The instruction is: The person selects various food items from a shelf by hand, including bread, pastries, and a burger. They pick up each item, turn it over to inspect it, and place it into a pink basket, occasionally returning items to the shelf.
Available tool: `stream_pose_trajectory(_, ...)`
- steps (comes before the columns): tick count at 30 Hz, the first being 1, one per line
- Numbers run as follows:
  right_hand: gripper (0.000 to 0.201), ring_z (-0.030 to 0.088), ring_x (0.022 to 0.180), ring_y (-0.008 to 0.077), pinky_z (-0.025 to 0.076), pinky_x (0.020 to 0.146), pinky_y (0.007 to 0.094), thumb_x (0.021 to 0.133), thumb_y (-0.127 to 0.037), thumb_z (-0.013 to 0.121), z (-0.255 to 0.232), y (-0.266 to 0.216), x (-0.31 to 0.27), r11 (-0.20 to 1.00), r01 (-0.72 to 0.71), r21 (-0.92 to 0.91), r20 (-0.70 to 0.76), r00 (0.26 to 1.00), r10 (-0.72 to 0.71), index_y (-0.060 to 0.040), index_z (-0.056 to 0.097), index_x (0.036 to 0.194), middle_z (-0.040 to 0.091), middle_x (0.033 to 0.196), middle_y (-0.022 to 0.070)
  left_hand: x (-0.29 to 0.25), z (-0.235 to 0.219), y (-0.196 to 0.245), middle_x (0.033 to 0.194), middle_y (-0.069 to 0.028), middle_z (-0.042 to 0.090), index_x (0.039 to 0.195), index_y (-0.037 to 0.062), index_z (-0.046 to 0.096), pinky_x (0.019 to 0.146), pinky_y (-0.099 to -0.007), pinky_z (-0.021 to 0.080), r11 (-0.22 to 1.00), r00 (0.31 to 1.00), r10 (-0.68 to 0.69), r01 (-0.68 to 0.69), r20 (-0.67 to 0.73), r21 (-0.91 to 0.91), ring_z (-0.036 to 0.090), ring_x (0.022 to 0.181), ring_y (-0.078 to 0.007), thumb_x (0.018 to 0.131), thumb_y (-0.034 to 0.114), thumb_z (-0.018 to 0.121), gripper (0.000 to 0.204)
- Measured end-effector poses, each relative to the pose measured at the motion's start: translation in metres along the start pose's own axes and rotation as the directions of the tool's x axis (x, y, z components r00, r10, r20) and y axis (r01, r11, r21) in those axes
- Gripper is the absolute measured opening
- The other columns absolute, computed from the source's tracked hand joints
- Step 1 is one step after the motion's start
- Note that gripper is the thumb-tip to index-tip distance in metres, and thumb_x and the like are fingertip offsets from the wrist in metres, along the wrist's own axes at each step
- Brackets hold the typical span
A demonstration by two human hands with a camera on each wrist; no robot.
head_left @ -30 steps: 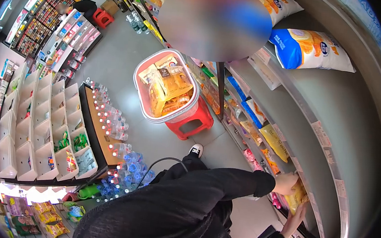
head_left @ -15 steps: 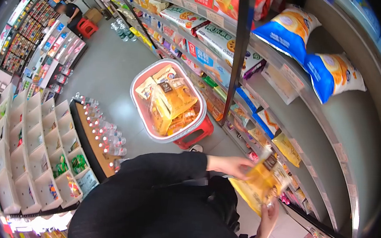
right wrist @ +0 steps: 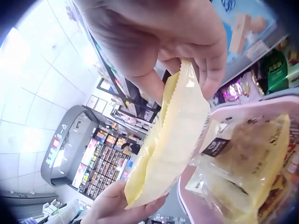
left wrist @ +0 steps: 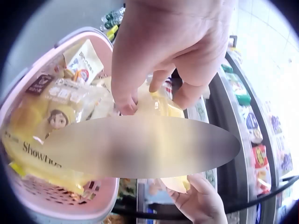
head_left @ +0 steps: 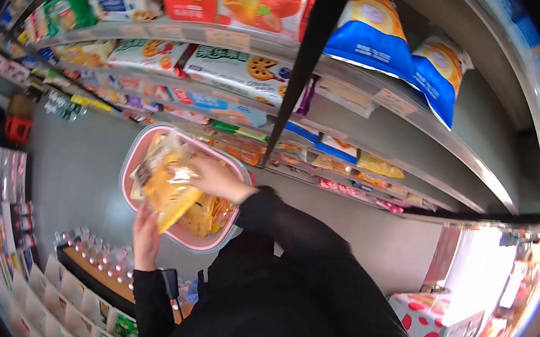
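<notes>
A yellow snack packet [head_left: 174,185] with a glossy wrapper is tilted over the pink basket [head_left: 128,174]. My right hand [head_left: 214,177] pinches its upper edge; in the right wrist view, thumb and fingers [right wrist: 212,70] close on the crimped seal. From below, my left hand [head_left: 146,234] grips the packet's lower end. The left wrist view has my left hand [left wrist: 170,56] curled at the packet [left wrist: 170,108], whose middle is covered by a blur. Inside the basket lie several similar yellow packets [right wrist: 243,158].
Shelves of packaged snacks [head_left: 240,71] run along the far side. Two blue-and-white bags [head_left: 438,81] overhang an upper shelf at right. Bottles [head_left: 102,253] stand by a low wooden ledge at lower left, near white compartment bins [head_left: 49,300]. A polka-dotted box [head_left: 422,313] is at lower right.
Both hands took the yellow packet off a low shelf at the right and carried it left to over the basket. The body and head view have turned left with it.
</notes>
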State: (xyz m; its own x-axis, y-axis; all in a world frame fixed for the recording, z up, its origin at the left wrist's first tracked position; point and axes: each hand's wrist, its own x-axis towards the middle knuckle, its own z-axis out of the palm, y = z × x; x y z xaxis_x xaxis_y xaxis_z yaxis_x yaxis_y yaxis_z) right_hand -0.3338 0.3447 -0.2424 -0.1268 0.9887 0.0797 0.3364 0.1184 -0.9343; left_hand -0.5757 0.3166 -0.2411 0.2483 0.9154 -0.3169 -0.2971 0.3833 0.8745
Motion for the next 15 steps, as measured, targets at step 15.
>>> stream_pose_trajectory(15, 0.042, 0.054, 0.092, 0.0234, 0.044, 0.077, 0.0303, 0.073, -0.012, 0.056, 0.018, 0.035, -0.017, 0.984, -0.138, 0.115, 0.176, 0.977, 0.117, -0.0010, 0.044, 0.112, 0.051, 0.104, 0.0155, 0.051, -0.063, -0.010, 0.110, -0.0151, 0.048, 0.119, -0.0044, 0.034, 0.079, -0.0317, 0.044, 0.991, 0.903, 0.032, 0.027, -0.429, 0.133, 0.052, 0.095, -0.0205, 0.084, 0.009, 0.040, 0.038)
